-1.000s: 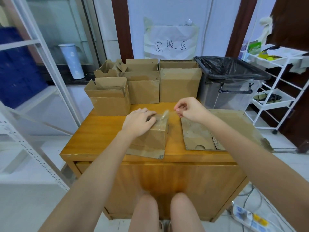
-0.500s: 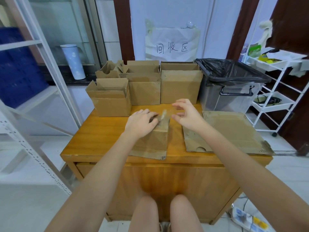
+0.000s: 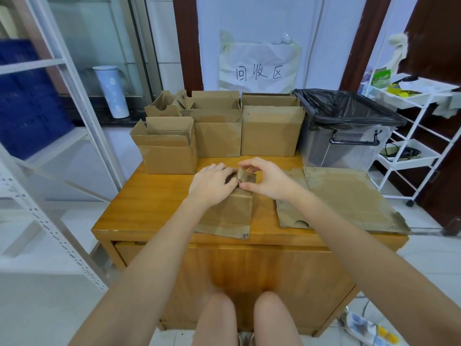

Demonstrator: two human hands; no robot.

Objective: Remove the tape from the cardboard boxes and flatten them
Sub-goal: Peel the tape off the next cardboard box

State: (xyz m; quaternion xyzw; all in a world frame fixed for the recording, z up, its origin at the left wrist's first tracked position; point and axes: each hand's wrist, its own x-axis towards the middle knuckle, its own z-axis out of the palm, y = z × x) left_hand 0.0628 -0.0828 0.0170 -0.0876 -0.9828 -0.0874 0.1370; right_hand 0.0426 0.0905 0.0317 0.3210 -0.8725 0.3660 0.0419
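Support: orange-brown wooden table (image 3: 154,203) | rear edge: row of open brown cardboard boxes (image 3: 219,132) | front centre: small brown cardboard box (image 3: 232,211), flap flat toward the near edge | right: flattened brown cardboard sheet (image 3: 349,196), overhanging the right edge
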